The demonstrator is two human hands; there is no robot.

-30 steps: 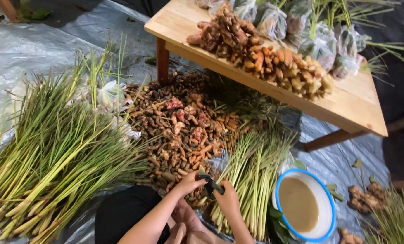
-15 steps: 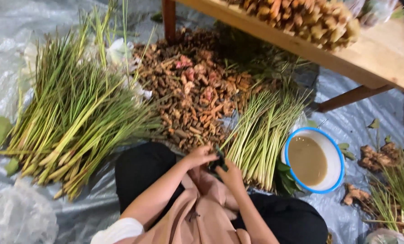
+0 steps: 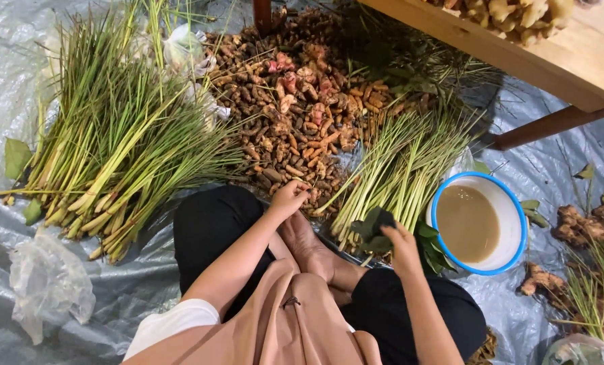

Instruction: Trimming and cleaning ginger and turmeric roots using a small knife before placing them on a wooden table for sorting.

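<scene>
Right hand [image 3: 402, 245] fingers closed on dark green leaves [image 3: 375, 228]. Left hand [image 3: 290, 198] fingers curled, touching root pile [image 3: 295, 122]. Blue-rimmed bowl [image 3: 439, 196] at right holds murky brown liquid.

Grey plastic sheet [image 3: 18, 67] over the floor, lemongrass pile [image 3: 112, 149] at left, root heap [image 3: 302, 115] in the middle, smaller lemongrass bundle [image 3: 403, 169] beside it, blue-rimmed bowl [image 3: 515, 209] of murky liquid, ginger pieces [image 3: 586, 223] at right, crumpled bag [image 3: 48, 284] at lower left.
</scene>
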